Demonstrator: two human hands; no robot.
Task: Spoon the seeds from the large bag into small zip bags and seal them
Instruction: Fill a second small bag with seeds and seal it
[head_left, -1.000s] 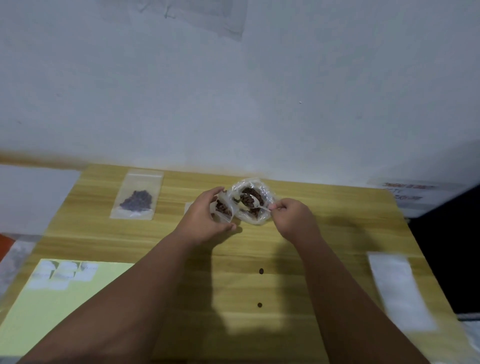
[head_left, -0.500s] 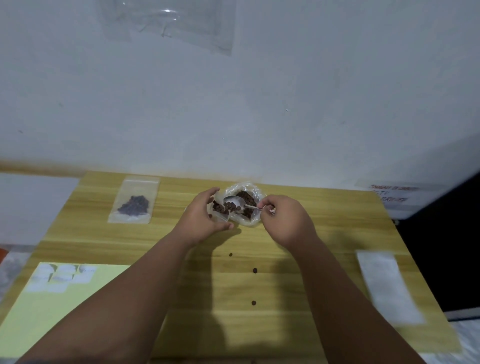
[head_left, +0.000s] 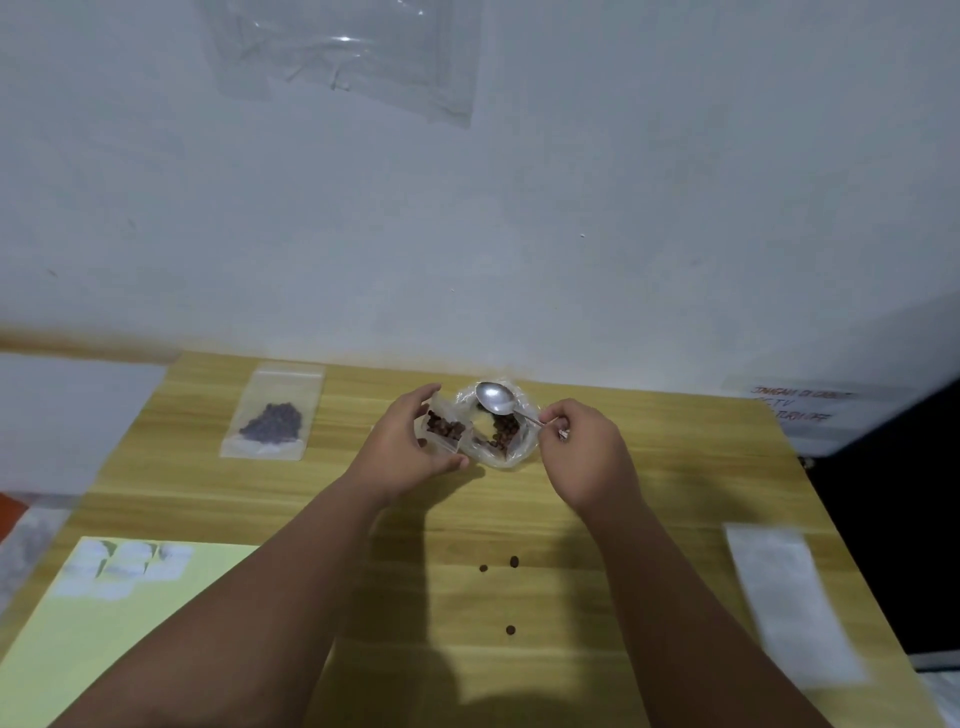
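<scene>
Yellow wooden table shows bare wood rightward. Left hand grips small clear zip bag; right hand pinches silver spoon above clear seed bag between.

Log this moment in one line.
left hand holds small zip bag | right hand holds empty spoon over large bag | loose seeds on table

Left hand, right hand, fingers curled

One spoon, one large bag, two filled zip bags, two hands
</scene>
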